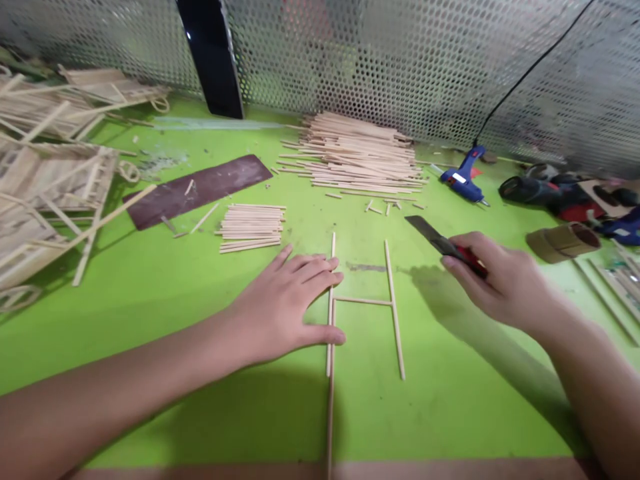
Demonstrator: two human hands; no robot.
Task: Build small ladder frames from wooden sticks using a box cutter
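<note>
My left hand [290, 300] lies with fingers spread over the left side of an H-shaped frame of thin wooden sticks [395, 313], its fingertips and thumb resting on the wood. Alongside the frame's left upright runs a longer loose stick [331, 413], which reaches down to the near table edge. Raised to the right of the frame, my right hand [500, 280] is closed around the red handle of a knife [427, 233] with a broad dark blade pointing up and left. The blade is apart from the sticks.
Short cut sticks [253, 227] and a large pile of long sticks [355, 157] lie beyond. Sandpaper [200, 190], wooden models [55, 193] and an upright phone [213, 60] stand left. A blue glue gun [465, 180] and a round cup [563, 241] are right.
</note>
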